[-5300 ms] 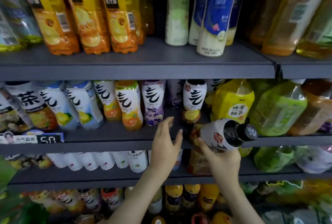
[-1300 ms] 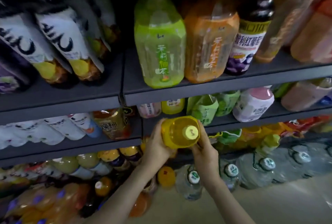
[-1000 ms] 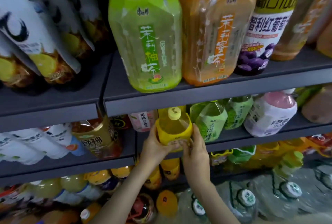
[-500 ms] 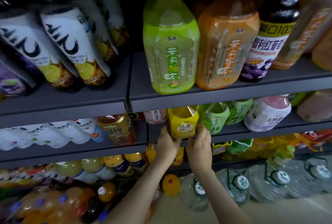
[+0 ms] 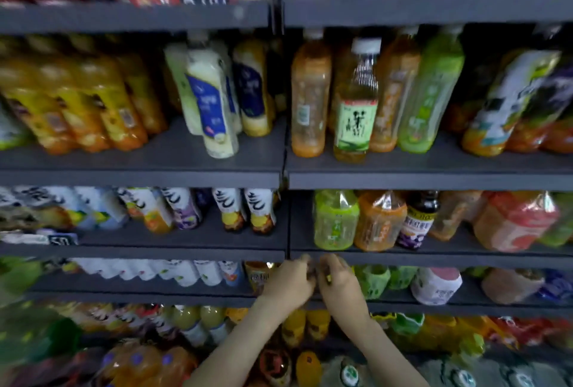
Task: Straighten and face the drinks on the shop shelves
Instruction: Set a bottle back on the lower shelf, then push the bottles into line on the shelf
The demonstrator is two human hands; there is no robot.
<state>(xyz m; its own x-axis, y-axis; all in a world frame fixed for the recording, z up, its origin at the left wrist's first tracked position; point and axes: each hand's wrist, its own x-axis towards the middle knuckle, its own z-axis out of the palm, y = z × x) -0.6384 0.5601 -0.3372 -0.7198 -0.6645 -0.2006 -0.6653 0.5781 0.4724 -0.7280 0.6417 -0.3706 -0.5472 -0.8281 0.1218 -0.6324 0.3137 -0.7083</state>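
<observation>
Both my hands are at the shelf below the big green bottle. My left hand and my right hand sit close together with fingers curled inward. Between them only a sliver of the yellow drink bottle shows; the rest is hidden behind my hands and the shelf edge above. The picture is blurred.
An amber bottle stands just left of my hands, and green-labelled bottles and a white bottle with a pink top just right. A large orange bottle stands above. Water bottles sit on the floor below.
My view has tilted up, showing higher shelves. My hands have drawn closer together around the yellow bottle, which has gone deeper into the shelf and is now mostly hidden.
</observation>
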